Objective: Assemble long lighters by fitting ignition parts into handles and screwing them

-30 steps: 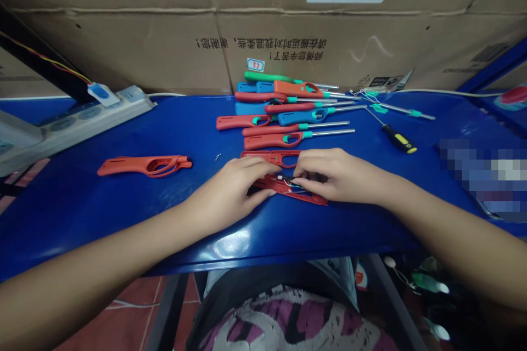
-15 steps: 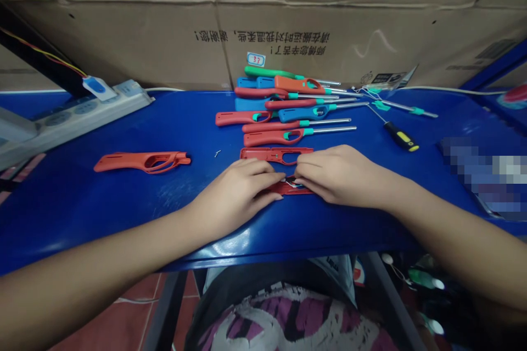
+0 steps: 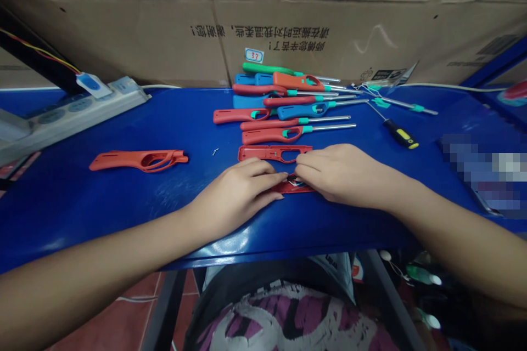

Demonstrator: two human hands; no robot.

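Observation:
An opened red lighter casing half (image 3: 302,188) lies on the blue table between my hands, with thin wires and a dark part inside it. My left hand (image 3: 242,189) grips its left end, thumb on the near edge and fingertips over the top. From the right, my right hand (image 3: 346,175) closes round the other end, its curled fingertips at the inner parts; its thumb is mostly hidden. Just beyond them lies the matching red casing half (image 3: 263,153), hollow side up. To the left is an orange-red lighter casing (image 3: 123,160) without a metal tube.
Several gas lighters (image 3: 272,135) with metal tubes lie stacked behind my hands. A black-and-yellow screwdriver (image 3: 400,133) and a loose metal tube (image 3: 405,105) are on the right. Small screws (image 3: 215,151) lie left of centre. A power strip (image 3: 78,109) and a cardboard box (image 3: 144,33) border the table.
The view has shifted slightly. My left fingertips have moved a little at the parts in the casing half; both hands stay on it.

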